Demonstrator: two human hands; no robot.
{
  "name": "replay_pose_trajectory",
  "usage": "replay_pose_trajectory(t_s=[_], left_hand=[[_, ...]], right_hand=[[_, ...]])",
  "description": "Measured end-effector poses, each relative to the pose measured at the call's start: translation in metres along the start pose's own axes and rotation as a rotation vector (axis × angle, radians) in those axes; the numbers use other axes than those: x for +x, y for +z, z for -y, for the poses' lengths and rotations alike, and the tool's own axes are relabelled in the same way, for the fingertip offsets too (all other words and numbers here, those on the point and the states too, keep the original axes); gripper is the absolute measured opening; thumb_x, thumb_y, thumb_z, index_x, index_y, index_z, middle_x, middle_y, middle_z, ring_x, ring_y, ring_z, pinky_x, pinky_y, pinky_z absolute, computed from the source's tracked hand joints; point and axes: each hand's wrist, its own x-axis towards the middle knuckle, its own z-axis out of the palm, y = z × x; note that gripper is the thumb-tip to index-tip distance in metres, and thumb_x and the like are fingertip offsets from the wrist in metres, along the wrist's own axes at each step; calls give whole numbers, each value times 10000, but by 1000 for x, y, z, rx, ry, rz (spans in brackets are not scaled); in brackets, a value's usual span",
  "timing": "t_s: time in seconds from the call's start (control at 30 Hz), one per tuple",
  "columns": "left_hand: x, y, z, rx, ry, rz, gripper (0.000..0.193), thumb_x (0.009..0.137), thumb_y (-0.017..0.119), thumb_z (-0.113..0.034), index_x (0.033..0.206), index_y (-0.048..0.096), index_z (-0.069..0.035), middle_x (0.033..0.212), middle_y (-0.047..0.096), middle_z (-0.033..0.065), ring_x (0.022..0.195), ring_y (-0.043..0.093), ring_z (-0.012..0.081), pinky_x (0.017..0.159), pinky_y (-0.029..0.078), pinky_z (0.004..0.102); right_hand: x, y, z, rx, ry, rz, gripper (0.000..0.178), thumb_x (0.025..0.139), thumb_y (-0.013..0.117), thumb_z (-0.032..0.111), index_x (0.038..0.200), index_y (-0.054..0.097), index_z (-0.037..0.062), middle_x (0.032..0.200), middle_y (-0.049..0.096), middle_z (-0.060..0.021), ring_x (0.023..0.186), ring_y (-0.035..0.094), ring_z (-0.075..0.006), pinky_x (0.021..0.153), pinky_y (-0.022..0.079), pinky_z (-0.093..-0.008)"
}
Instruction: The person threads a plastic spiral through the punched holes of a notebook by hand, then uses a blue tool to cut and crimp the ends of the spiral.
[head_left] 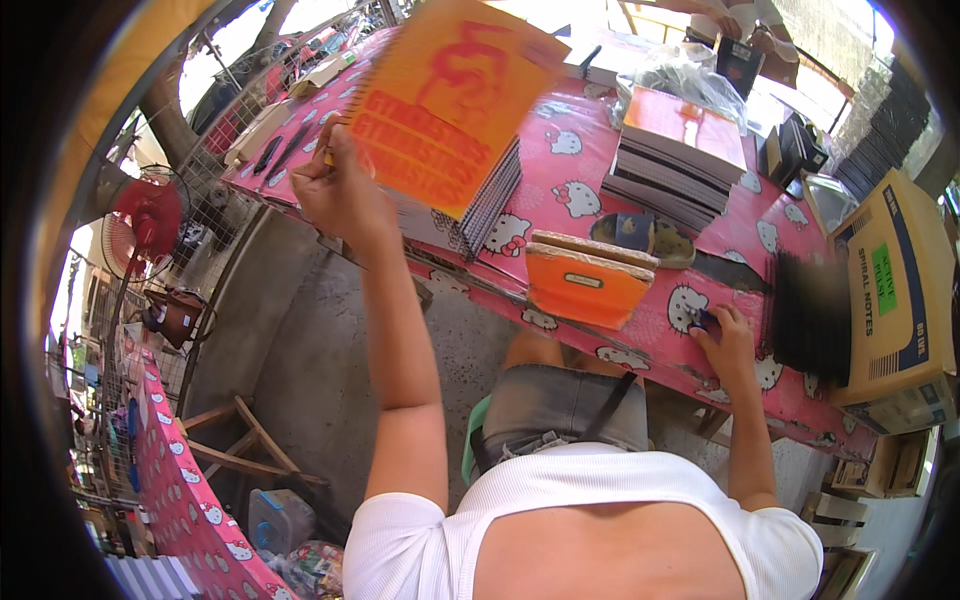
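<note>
My left hand (338, 188) is raised and grips the edge of an orange spiral notebook (452, 95) with red print, held tilted and blurred above a stack of spiral notebooks (478, 212) on the pink cartoon-cat table cover (590, 150). My right hand (722, 335) rests on the table near its front edge, fingers closed over a small dark blue object (703, 320), beside a black bundle of spiral binding (808, 315). An orange box-like stack (583, 283) sits between my hands.
A second pile of notebooks (675, 150) stands further back, with a roll of tape (633, 230) in front. A cardboard carton (895, 290) is at the right. Another person's hands (745, 28) work at the far end. A red fan (148, 215) and wooden stool (245, 450) stand left.
</note>
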Motion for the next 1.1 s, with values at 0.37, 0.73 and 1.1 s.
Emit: replay_pose_trajectory(t_s=[0.37, 0.73, 1.1], left_hand=[[29, -64, 116, 110, -397, 1, 141, 923, 593, -82, 899, 481, 0, 926, 623, 127, 895, 607, 164, 820, 483, 290], [44, -90, 130, 250, -459, 89, 181, 939, 587, -150, 968, 633, 22, 941, 649, 91, 821, 592, 140, 735, 475, 261], [-68, -10, -30, 37, -89, 283, 345, 897, 630, -116, 1190, 506, 16, 1245, 551, 151, 1193, 501, 238, 1018, 395, 379]], right_hand=[[205, -1, 237, 491, -893, -507, 527, 868, 617, 460, 1253, 525, 112, 1358, 427, -165, 1266, 371, -380, 1059, 290, -506], [256, 34, 292, 596, -894, -373, 537, 860, 618, 481, 1235, 518, 109, 1375, 395, -180, 1287, 330, -381, 1078, 231, -515], [298, -45, -71, 355, 426, -179, 769, 673, 780, 572, 1114, 632, -41, 1044, 664, -221, 1009, 643, -292, 848, 494, -384]])
